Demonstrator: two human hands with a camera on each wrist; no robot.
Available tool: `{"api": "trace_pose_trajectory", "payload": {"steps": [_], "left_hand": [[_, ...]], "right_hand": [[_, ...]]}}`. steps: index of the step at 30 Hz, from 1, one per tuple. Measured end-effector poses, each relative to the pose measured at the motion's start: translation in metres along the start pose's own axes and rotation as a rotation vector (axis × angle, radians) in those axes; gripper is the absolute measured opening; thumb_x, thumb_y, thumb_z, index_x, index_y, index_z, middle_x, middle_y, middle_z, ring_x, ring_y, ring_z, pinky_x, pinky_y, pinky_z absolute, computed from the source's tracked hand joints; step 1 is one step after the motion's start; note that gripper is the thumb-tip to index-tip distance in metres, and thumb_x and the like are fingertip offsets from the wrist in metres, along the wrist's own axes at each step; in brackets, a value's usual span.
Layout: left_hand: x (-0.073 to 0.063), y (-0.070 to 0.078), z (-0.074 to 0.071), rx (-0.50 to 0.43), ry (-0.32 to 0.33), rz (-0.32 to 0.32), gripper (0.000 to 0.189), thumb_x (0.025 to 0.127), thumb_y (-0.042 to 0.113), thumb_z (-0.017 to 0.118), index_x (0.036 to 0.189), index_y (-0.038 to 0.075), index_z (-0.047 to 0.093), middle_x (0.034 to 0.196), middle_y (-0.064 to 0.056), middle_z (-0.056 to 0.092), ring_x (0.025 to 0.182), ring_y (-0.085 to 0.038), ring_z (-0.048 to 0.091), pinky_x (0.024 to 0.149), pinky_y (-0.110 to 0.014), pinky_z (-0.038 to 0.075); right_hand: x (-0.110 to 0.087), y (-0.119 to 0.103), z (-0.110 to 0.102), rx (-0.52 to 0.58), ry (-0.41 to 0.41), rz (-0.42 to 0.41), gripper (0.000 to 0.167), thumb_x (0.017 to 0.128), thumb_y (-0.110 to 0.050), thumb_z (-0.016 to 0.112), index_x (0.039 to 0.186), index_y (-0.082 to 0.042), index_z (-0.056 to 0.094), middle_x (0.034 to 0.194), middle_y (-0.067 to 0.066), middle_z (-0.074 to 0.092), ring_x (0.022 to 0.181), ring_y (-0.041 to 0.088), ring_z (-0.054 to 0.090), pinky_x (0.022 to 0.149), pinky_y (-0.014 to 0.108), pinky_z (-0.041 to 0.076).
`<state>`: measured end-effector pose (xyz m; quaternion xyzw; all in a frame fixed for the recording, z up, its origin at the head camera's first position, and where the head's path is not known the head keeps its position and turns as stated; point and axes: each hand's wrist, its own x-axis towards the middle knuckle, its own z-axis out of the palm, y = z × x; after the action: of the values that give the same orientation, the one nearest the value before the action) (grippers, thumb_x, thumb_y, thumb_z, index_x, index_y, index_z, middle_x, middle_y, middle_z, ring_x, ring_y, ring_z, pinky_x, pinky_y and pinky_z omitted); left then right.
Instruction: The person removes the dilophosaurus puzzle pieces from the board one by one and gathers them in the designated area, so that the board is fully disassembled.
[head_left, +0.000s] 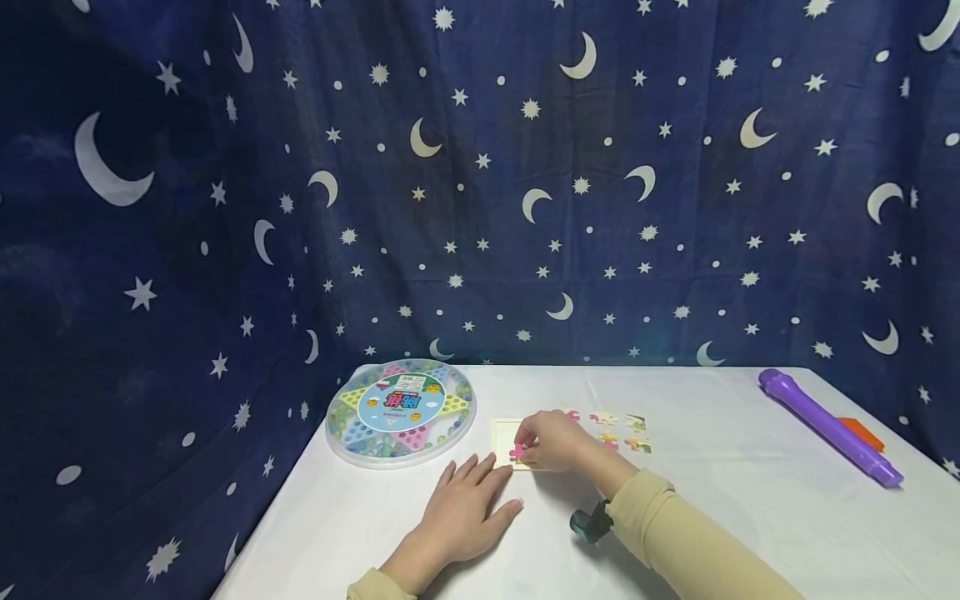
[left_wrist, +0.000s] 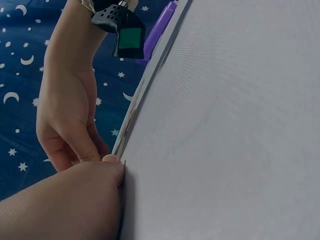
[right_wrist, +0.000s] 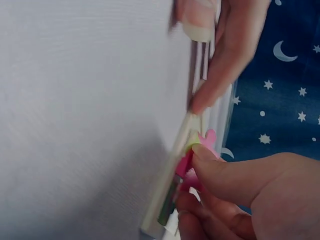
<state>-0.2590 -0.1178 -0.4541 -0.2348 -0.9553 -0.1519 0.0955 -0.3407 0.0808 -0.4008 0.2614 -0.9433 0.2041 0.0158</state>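
My right hand [head_left: 557,442] pinches a pink jigsaw piece [right_wrist: 209,144] between thumb and fingers, right over the near part of a shallow cream puzzle tray [head_left: 504,428]. Spread out on the white table, my left hand [head_left: 463,515] has straight fingers, its fingertips at the tray's near left corner. The right wrist view shows the tray's edge [right_wrist: 167,187] from the side, with the pink piece standing up from it. To the right of the tray lie several loose jigsaw pieces [head_left: 636,422], pink, yellow and green, some partly hidden behind my right hand.
A round, clear-lidded board game [head_left: 348,446] with coloured marbles lies at the back left. On the right are a purple toy microphone [head_left: 828,427] and a flat orange thing [head_left: 862,433] partly behind it. A dark blue star-and-moon curtain [head_left: 510,208] hangs behind the white table [head_left: 738,508].
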Motion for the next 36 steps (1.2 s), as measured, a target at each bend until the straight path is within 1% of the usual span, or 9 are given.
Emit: {"api": "trace_pose_trajectory", "payload": {"steps": [4,7,11,15,19,22,25,30,36], "left_hand": [[0.0,0.001,0.0,-0.006,0.001,-0.001,0.061,0.102,0.062,0.044,0.147,0.023,0.057,0.155,-0.008,0.049,0.143,-0.038,0.041,0.116,-0.064,0.025],[0.0,0.001,0.0,-0.008,0.002,0.003,0.061,0.102,0.062,0.044,0.147,0.022,0.057,0.154,-0.009,0.049,0.143,-0.038,0.042,0.115,-0.065,0.025],[0.0,0.001,0.0,-0.008,0.005,0.011,0.061,0.103,0.062,0.044,0.147,0.022,0.057,0.154,-0.009,0.049,0.143,-0.039,0.042,0.115,-0.065,0.026],[0.001,0.001,0.0,-0.008,0.012,0.013,0.061,0.103,0.061,0.043,0.147,0.022,0.057,0.154,-0.009,0.049,0.143,-0.038,0.042,0.116,-0.064,0.026],[0.0,0.0,0.0,-0.011,0.018,0.014,0.06,0.103,0.06,0.044,0.146,0.021,0.057,0.154,-0.01,0.05,0.143,-0.038,0.042,0.115,-0.064,0.026],[-0.001,0.0,0.0,-0.012,0.02,0.015,0.06,0.103,0.061,0.044,0.146,0.021,0.058,0.153,-0.01,0.05,0.142,-0.038,0.042,0.115,-0.064,0.026],[-0.002,0.0,0.0,-0.014,0.025,0.018,0.06,0.103,0.061,0.044,0.146,0.021,0.058,0.153,-0.01,0.051,0.142,-0.039,0.043,0.115,-0.064,0.026],[-0.002,0.001,-0.001,-0.031,0.021,0.014,0.06,0.103,0.06,0.045,0.146,0.021,0.058,0.153,-0.01,0.05,0.143,-0.038,0.042,0.116,-0.064,0.025],[-0.001,0.0,0.001,-0.034,0.03,0.016,0.059,0.103,0.059,0.046,0.146,0.021,0.058,0.153,-0.01,0.051,0.143,-0.038,0.042,0.116,-0.064,0.025]], "right_hand": [[-0.001,0.002,-0.003,0.04,-0.021,0.002,0.016,0.084,-0.011,0.084,0.084,-0.019,0.07,0.08,-0.011,0.066,0.076,0.012,0.058,0.078,0.041,0.049],[-0.003,0.005,-0.005,0.09,-0.044,-0.015,0.015,0.086,-0.012,0.083,0.083,-0.02,0.07,0.079,-0.012,0.067,0.075,0.012,0.056,0.076,0.039,0.047],[-0.008,0.014,-0.013,0.142,-0.048,0.006,0.008,0.091,-0.018,0.079,0.09,-0.022,0.072,0.082,-0.01,0.067,0.076,0.012,0.058,0.072,0.037,0.048],[-0.016,0.029,-0.026,0.184,-0.043,0.037,0.003,0.094,-0.021,0.076,0.096,-0.021,0.073,0.086,-0.008,0.067,0.078,0.013,0.06,0.069,0.035,0.051],[-0.028,0.05,-0.036,0.23,-0.04,0.07,0.007,0.092,-0.023,0.078,0.095,-0.018,0.074,0.081,-0.004,0.067,0.074,0.015,0.06,0.066,0.034,0.051],[-0.04,0.066,-0.041,0.264,-0.037,0.095,0.012,0.089,-0.024,0.081,0.091,-0.016,0.072,0.075,0.0,0.067,0.066,0.018,0.06,0.06,0.034,0.048],[-0.051,0.078,-0.045,0.274,-0.033,0.121,0.015,0.087,-0.025,0.083,0.089,-0.015,0.071,0.072,0.0,0.066,0.061,0.021,0.061,0.057,0.033,0.047],[-0.064,0.093,-0.051,0.271,-0.026,0.177,0.019,0.085,-0.028,0.085,0.086,-0.016,0.07,0.069,0.002,0.064,0.058,0.022,0.06,0.056,0.032,0.045],[-0.075,0.103,-0.054,0.28,-0.027,0.188,0.02,0.084,-0.027,0.085,0.087,-0.015,0.069,0.071,0.003,0.066,0.057,0.022,0.061,0.057,0.034,0.046]]}}
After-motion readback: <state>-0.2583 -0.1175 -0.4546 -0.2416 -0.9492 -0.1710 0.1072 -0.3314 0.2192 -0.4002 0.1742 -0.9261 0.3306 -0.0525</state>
